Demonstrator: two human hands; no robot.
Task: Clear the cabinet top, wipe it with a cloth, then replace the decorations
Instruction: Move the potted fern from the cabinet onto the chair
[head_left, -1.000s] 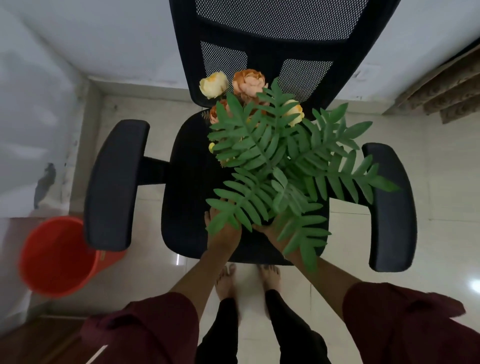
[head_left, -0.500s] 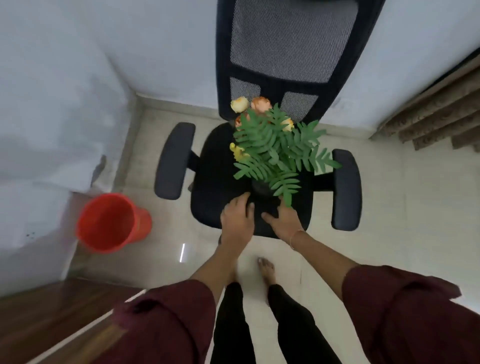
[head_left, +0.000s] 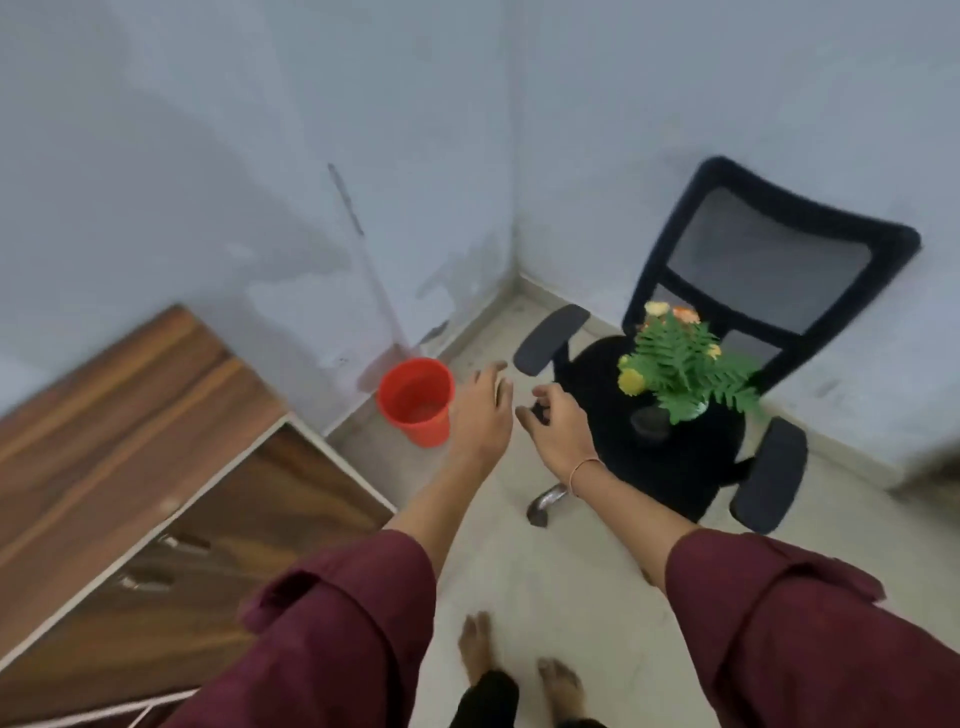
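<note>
Quick progress check from us. The wooden cabinet top (head_left: 109, 415) runs along the left, and only part of it is in frame, so we can't say whether everything's off it. The black mesh office chair (head_left: 769, 260) sits in the corner and seems to be our parking spot. The artificial fern and flower arrangement (head_left: 680, 364) stands upright on its seat, well apart from the cabinet. There's a small dark pot-like thing (head_left: 649, 423) just beside the arrangement, too blurry to name. A red bucket (head_left: 415, 400) is on the floor by the wall, between cabinet and chair. Our guess is that clearing is done or nearly done. Wiping isn't started, since no cloth shows anywhere, and putting the decorations back comes after that. Both arms reach forward in maroon sleeves. The left hand (head_left: 480, 410) is palm down with fingers stretched and a bit apart, holding nothing, and in frame it sits just right of the bucket. The right hand (head_left: 558, 431) is close by near the chair's front edge, fingers loosely curled around nothing.
</note>
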